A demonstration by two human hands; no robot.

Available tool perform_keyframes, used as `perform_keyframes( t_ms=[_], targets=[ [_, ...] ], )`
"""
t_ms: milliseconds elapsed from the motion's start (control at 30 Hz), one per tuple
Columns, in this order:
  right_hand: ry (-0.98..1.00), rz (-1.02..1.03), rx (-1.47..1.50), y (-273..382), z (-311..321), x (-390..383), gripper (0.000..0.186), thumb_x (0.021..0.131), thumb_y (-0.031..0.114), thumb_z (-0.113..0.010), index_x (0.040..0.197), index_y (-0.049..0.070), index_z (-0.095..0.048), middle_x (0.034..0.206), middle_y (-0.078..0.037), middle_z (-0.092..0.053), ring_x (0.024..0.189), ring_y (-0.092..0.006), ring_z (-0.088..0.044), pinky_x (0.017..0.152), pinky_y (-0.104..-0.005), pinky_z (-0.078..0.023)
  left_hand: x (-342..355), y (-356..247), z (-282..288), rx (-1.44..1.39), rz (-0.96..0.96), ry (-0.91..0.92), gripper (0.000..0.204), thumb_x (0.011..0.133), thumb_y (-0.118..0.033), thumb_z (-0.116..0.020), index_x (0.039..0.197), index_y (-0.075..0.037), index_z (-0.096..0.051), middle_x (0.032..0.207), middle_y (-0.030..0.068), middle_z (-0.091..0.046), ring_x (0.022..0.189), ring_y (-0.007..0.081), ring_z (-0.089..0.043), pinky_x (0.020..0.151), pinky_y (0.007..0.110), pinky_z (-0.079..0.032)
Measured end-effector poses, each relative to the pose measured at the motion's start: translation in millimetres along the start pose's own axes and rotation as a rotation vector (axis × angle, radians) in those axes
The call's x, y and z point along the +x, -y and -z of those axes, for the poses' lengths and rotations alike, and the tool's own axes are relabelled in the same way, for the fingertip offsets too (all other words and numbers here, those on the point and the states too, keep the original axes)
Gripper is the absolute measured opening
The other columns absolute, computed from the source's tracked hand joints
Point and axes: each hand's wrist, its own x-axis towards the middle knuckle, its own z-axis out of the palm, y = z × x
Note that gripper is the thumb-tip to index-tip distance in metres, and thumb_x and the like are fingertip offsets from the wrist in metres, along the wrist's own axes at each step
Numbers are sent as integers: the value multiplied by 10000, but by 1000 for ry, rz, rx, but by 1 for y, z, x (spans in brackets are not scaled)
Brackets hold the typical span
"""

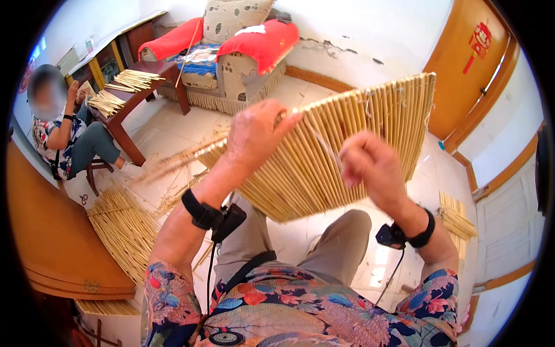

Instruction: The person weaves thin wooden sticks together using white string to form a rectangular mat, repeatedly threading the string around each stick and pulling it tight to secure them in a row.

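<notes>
Where half-curled left hand (258, 133) covers upper edge of stalk panel (309, 168), fingertips hidden; cannot tell if pinching. Right hand (372, 168) curled before panel, blurred; hold likewise unclear. Panel tilted up in front, masking part of left trouser leg (241, 231). Long axis lower left to upper right; stalks crosswise; far left end blurred.

From far away, I see a big soft chair (234, 69) with 2 red cloths (260, 45), a cracked white wall (364, 29) and an orange door (448, 78).
</notes>
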Motion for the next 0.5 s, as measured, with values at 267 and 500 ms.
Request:
perform_keyframes(
  t_ms=[267, 500],
  targets=[
    [-252, 121, -123, -52, 42, 5, 107, 956, 135, -567, 964, 33, -600, 795, 9, -570, 714, -43, -521, 625, -180, -448, 30, -32, -7, 243, -601, -173, 288, 761, -283, -736, 756, -75, -538, 682, 56, -502, 644, 231, -550, 564, 343, -458],
    [-232, 294, -426, -140, 45, 5, 86, 881, 76, -651, 947, 24, -634, 817, -83, -636, 712, -169, -593, 678, -277, -486, -6, -10, -35, 240, -629, -95, 296, 746, -274, -736, 759, -65, -526, 692, 59, -463, 628, 219, -502, 558, 333, -418]
  ],
)
